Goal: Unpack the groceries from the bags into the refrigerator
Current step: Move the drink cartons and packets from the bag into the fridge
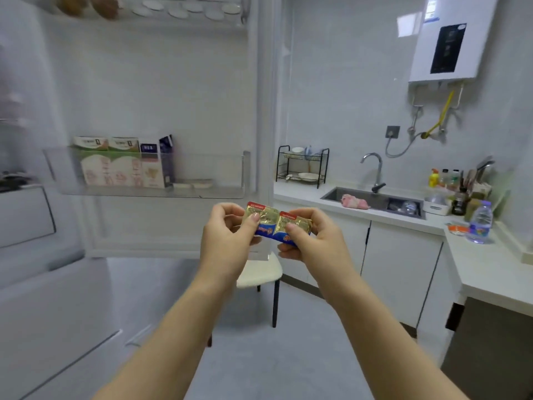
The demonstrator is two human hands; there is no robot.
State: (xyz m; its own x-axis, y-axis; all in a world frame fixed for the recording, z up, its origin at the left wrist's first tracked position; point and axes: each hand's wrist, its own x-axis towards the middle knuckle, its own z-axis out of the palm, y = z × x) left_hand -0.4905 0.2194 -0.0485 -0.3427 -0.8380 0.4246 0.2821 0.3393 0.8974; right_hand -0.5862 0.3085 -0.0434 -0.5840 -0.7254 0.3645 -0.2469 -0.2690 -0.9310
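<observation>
Two small foil packets [271, 217] sit at the centre of the frame, side by side and touching, held up between both hands. The left hand [227, 235] pinches the left one with thumb on its face and fingers curled behind; the right hand [311, 241] pinches the right one the same way. Held level and face-up like this, they are probably being lined up or checked so they can go in as a pair. The likely spot is the door shelf [219, 174] just above the hands at centre left, where cartons [121, 166] fill the left end and the right end has room. An egg tray [184, 10] runs along the top of the frame. No bag is in view. Right of the open door, the room is a pale tiled kitchen: a dish rack [302, 166], a tap [373, 168] over a sink [331, 194] with a pink cloth [354, 202] in it, a water heater [452, 41] at upper right, and a bottle [480, 223] on the white counter [490, 264]. A chair [259, 272] stands on the grey floor below the hands.
</observation>
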